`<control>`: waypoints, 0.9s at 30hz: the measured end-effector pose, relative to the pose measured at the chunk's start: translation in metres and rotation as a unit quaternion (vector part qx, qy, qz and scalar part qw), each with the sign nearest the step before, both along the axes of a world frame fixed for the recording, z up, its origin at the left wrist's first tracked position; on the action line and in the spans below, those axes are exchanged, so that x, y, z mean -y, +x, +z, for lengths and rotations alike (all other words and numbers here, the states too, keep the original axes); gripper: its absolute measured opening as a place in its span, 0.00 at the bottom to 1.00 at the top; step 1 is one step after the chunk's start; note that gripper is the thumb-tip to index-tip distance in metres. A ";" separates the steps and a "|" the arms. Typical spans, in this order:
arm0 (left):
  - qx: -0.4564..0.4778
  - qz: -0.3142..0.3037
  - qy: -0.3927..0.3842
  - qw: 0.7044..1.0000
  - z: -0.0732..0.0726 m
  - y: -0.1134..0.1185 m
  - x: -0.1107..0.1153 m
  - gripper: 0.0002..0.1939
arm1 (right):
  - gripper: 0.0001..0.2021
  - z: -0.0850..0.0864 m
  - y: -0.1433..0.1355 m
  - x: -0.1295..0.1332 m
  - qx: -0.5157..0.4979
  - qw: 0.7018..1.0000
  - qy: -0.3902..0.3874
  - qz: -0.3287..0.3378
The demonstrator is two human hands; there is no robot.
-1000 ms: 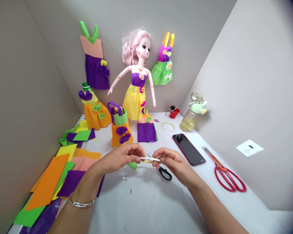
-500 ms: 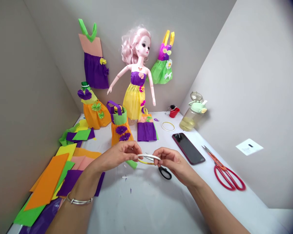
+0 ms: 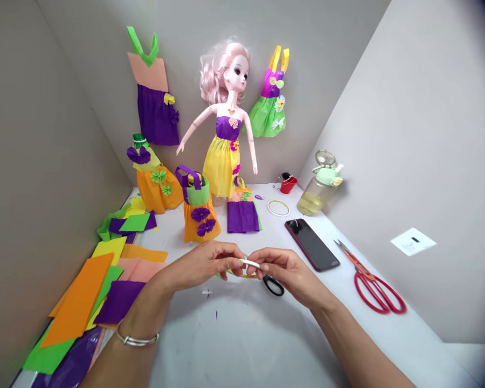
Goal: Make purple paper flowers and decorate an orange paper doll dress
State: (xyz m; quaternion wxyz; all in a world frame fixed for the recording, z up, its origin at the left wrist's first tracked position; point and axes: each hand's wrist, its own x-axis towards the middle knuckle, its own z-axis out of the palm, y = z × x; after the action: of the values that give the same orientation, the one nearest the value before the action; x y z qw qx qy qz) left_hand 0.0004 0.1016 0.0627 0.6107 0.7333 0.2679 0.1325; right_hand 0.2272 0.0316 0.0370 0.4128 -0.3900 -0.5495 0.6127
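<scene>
Between my hands is a thin white ring with a yellow inner side [image 3: 250,263], held above the table. My left hand [image 3: 210,263] pinches its left part between thumb and fingers. On the right part, my right hand [image 3: 285,269] has its thumb and fingers closed too. Much of the ring is hidden by the fingers. Black-handled scissors [image 3: 274,286] lie just beyond and beneath my right hand, their blades mostly covered. A similar ring [image 3: 278,208] lies flat farther back, near the small red bucket [image 3: 288,185].
A doll in a yellow skirt [image 3: 222,161] stands at the back. Coloured cloth pieces [image 3: 81,296] cover the left side. A phone [image 3: 312,245], red-handled scissors [image 3: 372,283] and a bottle [image 3: 317,191] are on the right. An orange dressed figure [image 3: 201,221] stands beyond my left hand.
My hands have come closer together, and the left hand has shifted right along the ring. The ring now tilts down to the right, with less of it showing.
</scene>
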 end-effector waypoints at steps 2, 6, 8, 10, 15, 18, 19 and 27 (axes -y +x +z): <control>-0.001 0.016 0.029 0.999 -0.001 0.002 0.000 0.11 | 0.10 0.000 0.000 0.000 0.004 1.000 0.007 0.003; 0.029 0.017 0.024 0.999 -0.006 -0.002 -0.006 0.12 | 0.10 0.000 0.004 0.000 -0.008 1.000 0.011 -0.009; 0.050 0.015 0.003 0.999 -0.009 -0.006 -0.010 0.12 | 0.11 0.000 0.006 0.000 -0.013 1.000 0.011 -0.010; 0.072 0.015 -0.022 0.997 -0.011 -0.010 -0.012 0.11 | 0.11 0.000 0.007 0.001 -0.013 1.000 0.013 -0.006; 0.132 0.033 -0.095 0.986 -0.020 -0.013 -0.012 0.12 | 0.11 0.001 0.007 0.002 -0.041 0.999 0.024 0.003; 0.201 0.042 -0.148 0.968 -0.025 -0.010 -0.012 0.15 | 0.11 0.002 0.007 0.001 -0.046 0.998 0.033 0.000; 0.217 0.042 -0.163 0.962 -0.025 -0.009 -0.012 0.15 | 0.11 0.002 0.007 0.001 -0.043 0.998 0.035 -0.008; 0.023 -0.024 -0.054 0.998 -0.002 -0.005 -0.005 0.11 | 0.08 0.004 0.000 0.004 0.102 0.992 0.049 -0.058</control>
State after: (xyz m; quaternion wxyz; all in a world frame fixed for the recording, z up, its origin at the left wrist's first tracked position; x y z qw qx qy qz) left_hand -0.0046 0.1067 0.0607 0.6585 0.7020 0.2432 0.1201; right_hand 0.2269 0.0281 0.0408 0.4081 -0.4606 -0.5950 0.5169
